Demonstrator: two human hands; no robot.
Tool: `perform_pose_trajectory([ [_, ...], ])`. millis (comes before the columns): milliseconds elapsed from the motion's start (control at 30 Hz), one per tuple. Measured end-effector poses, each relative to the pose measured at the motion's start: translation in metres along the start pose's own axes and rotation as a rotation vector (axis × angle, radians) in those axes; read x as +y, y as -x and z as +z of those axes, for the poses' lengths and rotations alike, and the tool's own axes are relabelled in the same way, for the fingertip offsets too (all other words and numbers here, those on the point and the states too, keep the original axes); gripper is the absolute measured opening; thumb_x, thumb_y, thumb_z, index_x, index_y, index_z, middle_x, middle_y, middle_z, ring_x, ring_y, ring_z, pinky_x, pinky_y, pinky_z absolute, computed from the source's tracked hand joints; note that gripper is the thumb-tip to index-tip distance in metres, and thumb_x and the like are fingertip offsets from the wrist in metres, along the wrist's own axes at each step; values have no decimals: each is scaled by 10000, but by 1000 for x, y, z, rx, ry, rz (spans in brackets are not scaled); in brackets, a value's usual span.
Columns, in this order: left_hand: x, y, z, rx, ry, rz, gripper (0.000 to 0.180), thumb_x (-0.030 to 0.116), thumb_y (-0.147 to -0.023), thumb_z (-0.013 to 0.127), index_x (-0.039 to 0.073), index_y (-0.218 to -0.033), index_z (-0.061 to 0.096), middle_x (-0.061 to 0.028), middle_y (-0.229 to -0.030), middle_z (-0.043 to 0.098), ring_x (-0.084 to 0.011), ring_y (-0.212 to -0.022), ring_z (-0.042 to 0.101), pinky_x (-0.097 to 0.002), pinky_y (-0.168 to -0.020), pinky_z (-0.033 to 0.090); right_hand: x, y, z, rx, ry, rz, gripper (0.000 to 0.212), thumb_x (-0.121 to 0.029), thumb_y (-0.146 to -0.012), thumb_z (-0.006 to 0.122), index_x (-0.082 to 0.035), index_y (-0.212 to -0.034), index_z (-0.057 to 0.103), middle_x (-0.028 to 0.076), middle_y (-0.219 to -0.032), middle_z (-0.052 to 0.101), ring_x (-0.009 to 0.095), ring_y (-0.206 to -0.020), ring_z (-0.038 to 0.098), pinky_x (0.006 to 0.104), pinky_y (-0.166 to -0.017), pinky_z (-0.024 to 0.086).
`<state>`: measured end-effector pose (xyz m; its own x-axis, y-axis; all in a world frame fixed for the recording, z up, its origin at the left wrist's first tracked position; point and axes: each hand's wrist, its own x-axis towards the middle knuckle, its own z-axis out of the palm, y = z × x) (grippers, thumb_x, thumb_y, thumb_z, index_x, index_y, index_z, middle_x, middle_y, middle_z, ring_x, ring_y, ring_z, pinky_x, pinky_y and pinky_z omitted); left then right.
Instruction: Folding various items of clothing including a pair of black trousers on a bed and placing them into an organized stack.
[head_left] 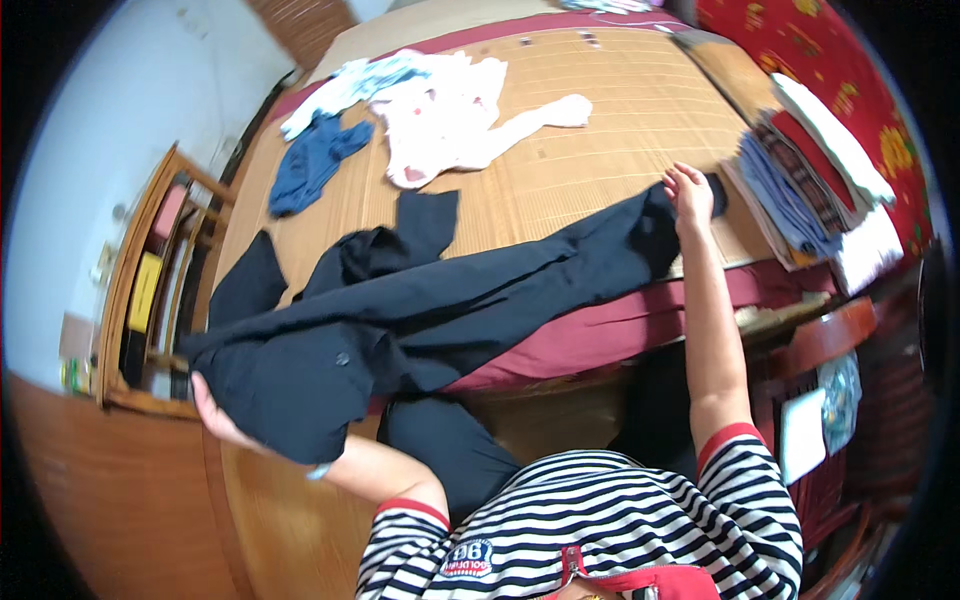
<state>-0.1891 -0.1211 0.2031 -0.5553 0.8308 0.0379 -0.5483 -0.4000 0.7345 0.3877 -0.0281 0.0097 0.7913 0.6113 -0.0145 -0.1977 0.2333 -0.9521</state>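
Black trousers (480,300) stretch sideways over the near edge of the bed, waist end to the left and legs to the right. My left hand (218,412) grips the waist end from below, its fingers partly hidden by the cloth. A small round button shows on that end. My right hand (690,195) is over the far end of the legs, palm up, fingers apart and slightly bent, apparently holding nothing. More black cloth (428,222) lies bunched behind the trousers; whether it is a separate garment I cannot tell.
On the bed mat (620,110) lie a dark blue garment (312,165), a pale pink garment (425,120) and a light blue one (370,78). A stack of folded clothes (790,185) stands at the right. A wooden shelf (150,290) is at the left, a chair (830,335) at the right.
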Motion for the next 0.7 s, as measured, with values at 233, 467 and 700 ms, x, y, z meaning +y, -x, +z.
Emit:
perform_pose_trajectory([
  [233,3,9,-5,-479,386,18,331,233,-918,546,-54,-1028,665,-252,-1064,680,-387,-890,680,-485,-797,562,24,89,86,-651,355,-256,177,-98,-932,625,3,-1075,653,41,-876,685,106,-780,646,247,-701,511],
  [467,0,16,-9,-1228,713,68,254,159,-913,537,-60,-962,656,-277,-1028,679,-397,-850,680,-488,-743,565,21,167,200,-1076,621,-390,327,-188,-896,677,24,-1138,621,151,-977,686,219,-903,684,333,-791,548],
  [700,-18,13,-9,-2030,989,70,192,85,-909,529,-65,-895,647,-301,-991,677,-407,-811,680,-492,-689,569,89,189,279,-1129,1118,-758,644,-244,-756,772,1,-1296,519,228,-1176,623,384,-1111,589,455,-981,465],
])
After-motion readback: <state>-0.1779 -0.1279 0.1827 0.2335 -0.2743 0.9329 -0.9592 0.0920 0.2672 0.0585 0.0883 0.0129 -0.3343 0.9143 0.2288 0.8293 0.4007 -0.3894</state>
